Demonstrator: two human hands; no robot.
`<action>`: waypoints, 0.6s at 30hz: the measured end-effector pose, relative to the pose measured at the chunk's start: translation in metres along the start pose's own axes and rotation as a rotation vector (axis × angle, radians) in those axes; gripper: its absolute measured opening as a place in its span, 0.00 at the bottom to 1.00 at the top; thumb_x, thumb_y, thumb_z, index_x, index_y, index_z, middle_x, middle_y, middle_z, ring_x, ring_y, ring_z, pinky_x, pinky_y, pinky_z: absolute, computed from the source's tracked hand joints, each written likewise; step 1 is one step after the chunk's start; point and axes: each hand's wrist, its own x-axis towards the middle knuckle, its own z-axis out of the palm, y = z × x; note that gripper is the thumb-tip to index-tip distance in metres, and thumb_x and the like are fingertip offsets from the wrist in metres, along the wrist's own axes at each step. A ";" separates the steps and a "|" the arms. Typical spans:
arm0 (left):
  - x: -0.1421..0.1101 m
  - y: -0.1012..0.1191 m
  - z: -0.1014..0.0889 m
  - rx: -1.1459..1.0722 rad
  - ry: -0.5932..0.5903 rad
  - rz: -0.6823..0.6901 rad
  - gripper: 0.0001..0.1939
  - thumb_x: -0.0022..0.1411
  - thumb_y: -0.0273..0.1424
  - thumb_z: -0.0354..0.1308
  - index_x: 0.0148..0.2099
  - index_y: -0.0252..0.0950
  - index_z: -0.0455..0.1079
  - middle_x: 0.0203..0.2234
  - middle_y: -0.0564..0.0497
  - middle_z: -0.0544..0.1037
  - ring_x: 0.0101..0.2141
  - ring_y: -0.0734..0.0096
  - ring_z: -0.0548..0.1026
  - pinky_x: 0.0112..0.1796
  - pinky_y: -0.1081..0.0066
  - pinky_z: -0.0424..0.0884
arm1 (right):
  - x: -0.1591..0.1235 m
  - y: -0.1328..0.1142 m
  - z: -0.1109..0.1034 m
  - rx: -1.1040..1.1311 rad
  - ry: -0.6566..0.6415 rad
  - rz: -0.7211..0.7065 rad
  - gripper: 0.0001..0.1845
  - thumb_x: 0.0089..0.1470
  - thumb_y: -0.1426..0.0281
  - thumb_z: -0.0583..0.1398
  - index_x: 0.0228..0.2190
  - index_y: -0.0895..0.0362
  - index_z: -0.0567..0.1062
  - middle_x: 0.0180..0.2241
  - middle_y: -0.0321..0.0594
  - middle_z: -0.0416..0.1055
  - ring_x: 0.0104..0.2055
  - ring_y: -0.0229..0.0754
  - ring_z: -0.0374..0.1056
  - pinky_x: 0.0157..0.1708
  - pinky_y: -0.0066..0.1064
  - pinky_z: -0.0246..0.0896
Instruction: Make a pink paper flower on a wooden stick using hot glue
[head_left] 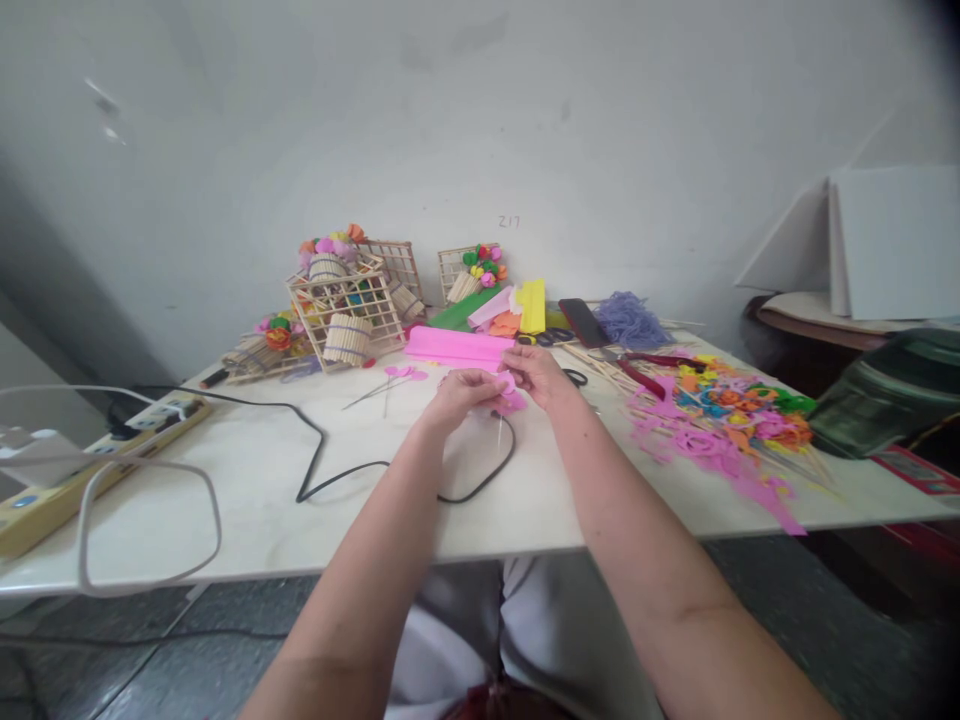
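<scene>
Over the middle of the table, my left hand (466, 393) and my right hand (534, 373) meet with fingers closed on a small pink paper flower (513, 398). A thin stick (500, 432) points down below it. Just beyond my hands lies a folded sheet of pink crepe paper (457, 346). Several finished pink paper flowers on thin stems (401, 376) rest to the left of my left hand. Black-handled scissors (574, 377) lie to the right of my right hand, partly hidden.
Stick frames with paper flowers (345, 318) stand at the back left. Green crepe paper (469, 310), a phone (583, 322) and purple yarn (634, 320) lie at the back. Colourful paper scraps (739, 412) and red-handled pliers (643, 376) are right. A black cable (319, 440) runs from a power strip (90, 475).
</scene>
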 end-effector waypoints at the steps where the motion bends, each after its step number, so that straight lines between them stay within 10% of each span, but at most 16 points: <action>1: 0.001 -0.001 0.000 -0.001 0.022 0.007 0.15 0.41 0.39 0.63 0.28 0.31 0.71 0.19 0.48 0.75 0.21 0.73 0.72 0.26 0.74 0.68 | 0.000 0.001 0.000 0.001 -0.003 0.003 0.13 0.33 0.66 0.65 0.22 0.60 0.69 0.19 0.34 0.68 0.14 0.26 0.51 0.11 0.21 0.35; 18: 0.002 -0.005 -0.003 0.018 0.062 0.036 0.15 0.41 0.39 0.63 0.28 0.32 0.72 0.19 0.49 0.74 0.21 0.74 0.72 0.26 0.75 0.67 | 0.000 0.001 0.000 -0.042 -0.016 -0.015 0.13 0.31 0.68 0.66 0.21 0.60 0.69 0.14 0.29 0.62 0.15 0.28 0.53 0.15 0.22 0.46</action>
